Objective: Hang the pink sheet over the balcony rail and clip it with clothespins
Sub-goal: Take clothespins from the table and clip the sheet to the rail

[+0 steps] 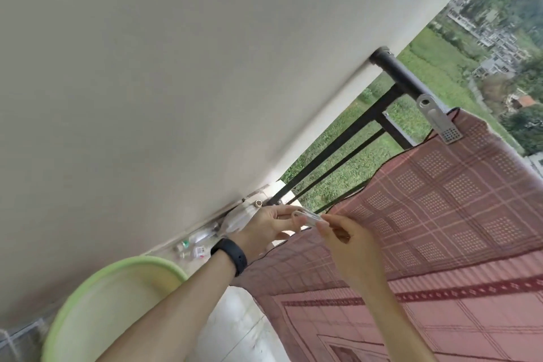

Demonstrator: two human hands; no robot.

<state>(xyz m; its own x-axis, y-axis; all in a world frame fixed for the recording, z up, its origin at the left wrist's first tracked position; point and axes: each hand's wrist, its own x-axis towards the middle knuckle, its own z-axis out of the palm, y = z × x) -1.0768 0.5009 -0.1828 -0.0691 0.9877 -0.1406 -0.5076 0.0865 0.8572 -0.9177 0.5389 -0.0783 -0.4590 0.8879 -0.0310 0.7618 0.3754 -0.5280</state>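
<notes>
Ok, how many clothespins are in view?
2: a metal clothespin clamped on the pink sheet at the balcony rail; a second clothespin pinched between left hand and right hand. Others may be hidden.

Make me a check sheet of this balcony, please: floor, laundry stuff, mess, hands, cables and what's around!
Surface: pale floor.
Job's things: pink sheet draped over the black rail; clipped clothespin at its top edge; loose clothespin not yet on.
Clutter: small bottles by the wall; green basin.
Hands: left hand and right hand both pinch the loose clothespin.
Cables: nothing seen.
Surroundings: white wall; fields and houses beyond the rail.
</notes>
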